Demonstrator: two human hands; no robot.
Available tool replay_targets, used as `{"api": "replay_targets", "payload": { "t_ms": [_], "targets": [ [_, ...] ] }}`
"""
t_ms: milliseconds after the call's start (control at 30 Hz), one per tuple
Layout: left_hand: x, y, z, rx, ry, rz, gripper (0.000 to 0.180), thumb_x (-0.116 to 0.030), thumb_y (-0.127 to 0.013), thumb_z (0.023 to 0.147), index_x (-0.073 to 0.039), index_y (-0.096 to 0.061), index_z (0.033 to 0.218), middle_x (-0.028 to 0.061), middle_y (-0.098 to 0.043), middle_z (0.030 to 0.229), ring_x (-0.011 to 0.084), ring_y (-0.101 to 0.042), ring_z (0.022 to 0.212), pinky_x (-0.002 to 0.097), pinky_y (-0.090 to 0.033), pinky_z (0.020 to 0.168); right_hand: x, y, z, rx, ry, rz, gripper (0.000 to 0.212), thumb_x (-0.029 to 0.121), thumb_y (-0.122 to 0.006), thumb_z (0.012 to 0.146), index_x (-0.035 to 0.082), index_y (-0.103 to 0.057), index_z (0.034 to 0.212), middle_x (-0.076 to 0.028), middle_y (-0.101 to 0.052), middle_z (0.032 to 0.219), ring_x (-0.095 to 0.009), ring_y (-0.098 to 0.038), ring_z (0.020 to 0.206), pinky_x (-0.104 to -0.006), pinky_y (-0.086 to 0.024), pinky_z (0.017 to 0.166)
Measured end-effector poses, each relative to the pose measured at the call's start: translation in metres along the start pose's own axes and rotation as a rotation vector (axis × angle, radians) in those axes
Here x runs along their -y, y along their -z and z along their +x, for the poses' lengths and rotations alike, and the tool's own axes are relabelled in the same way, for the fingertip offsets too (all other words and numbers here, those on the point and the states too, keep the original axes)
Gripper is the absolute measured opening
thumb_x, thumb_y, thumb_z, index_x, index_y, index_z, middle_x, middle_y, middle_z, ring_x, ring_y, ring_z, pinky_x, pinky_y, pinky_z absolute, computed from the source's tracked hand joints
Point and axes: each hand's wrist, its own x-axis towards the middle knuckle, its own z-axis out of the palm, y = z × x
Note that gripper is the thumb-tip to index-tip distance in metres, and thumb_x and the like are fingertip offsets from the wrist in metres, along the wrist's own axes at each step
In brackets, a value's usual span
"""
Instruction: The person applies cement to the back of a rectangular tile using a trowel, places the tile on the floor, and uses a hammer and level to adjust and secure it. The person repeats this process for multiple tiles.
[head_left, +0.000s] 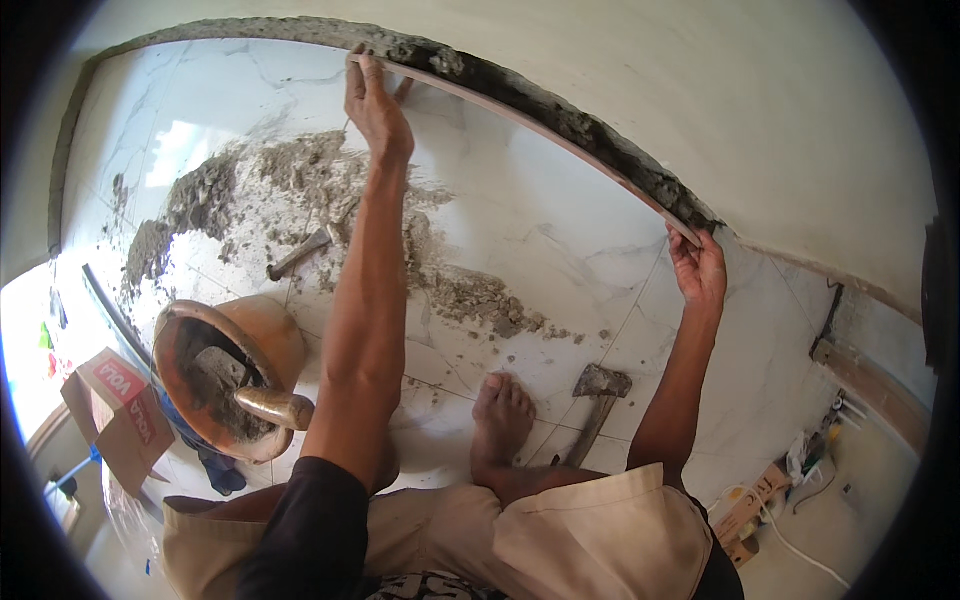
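Note:
A long, thin tile strip (545, 133) with a pinkish-brown edge stretches between my two hands, along the foot of the wall. My left hand (380, 115) holds its far left end, fingers closed over the edge. At the near right end my right hand (700, 268) grips the strip between thumb and fingers. Just behind the strip runs a rough, dark band of bare mortar (570, 118) at the base of the wall. Loose grey mortar (300, 165) lies scattered on the marbled floor tiles (560, 270), mostly left of and below my left forearm.
An orange bucket (285, 335) stands at the left with a wooden-handled trowel (275, 407) in it. A small hammer-like tool (300, 254) lies amid the mortar. Near my bare foot (503, 415) rests a hammer (602, 382). A cardboard box (120, 420) sits at far left.

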Motion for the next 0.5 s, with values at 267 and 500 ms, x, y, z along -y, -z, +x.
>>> {"api": "replay_targets", "payload": {
  "t_ms": [267, 500],
  "targets": [
    [0.007, -0.002, 0.011, 0.01, 0.012, -0.021, 0.076, -0.035, -0.063, 0.101, 0.003, -0.026, 0.155, 0.021, -0.047, 0.149, 0.0319, -0.046, 0.138, 0.05, -0.057, 0.1, 0.0, -0.014, -0.001, -0.026, 0.087, 0.018, 0.037, 0.012, -0.041, 0.106, -0.018, -0.043, 0.128, -0.035, -0.058, 0.119, -0.042, -0.065, 0.108, -0.0416, -0.064, 0.084],
    [0.019, 0.007, 0.016, 0.109, -0.002, -0.053, 0.079, -0.038, -0.065, 0.1, 0.002, -0.025, 0.156, 0.0181, -0.047, 0.146, 0.0285, -0.049, 0.133, 0.0495, -0.057, 0.101, -0.036, 0.002, -0.023, 0.348, 0.357, 0.163, 0.04, 0.019, -0.052, 0.102, -0.014, -0.052, 0.126, -0.032, -0.06, 0.125, -0.04, -0.06, 0.118, -0.0438, -0.053, 0.104]
  ]
}}
